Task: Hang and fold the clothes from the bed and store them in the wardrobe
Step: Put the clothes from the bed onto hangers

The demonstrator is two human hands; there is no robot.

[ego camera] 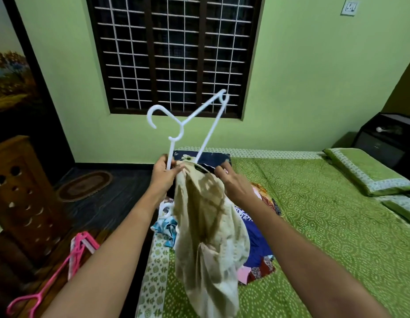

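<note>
Over the bed (325, 226), left hand (164, 174) fingers grasp a white hanger (199, 109) and a cream garment (206, 226) at its collar; right hand (234, 182) fingers pinch the collar. This looks like the hanging step; next, the hanger's shoulder likely needs feeding inside.

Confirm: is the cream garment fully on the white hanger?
Not fully. The white hanger is tipped, one end tucked into the cream garment; its hook and other end stick up bare.

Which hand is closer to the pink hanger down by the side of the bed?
Left. The left hand is up and to the right of the pink hanger, gripping the white hanger; the right hand is farther right, pinching the cream garment.
</note>
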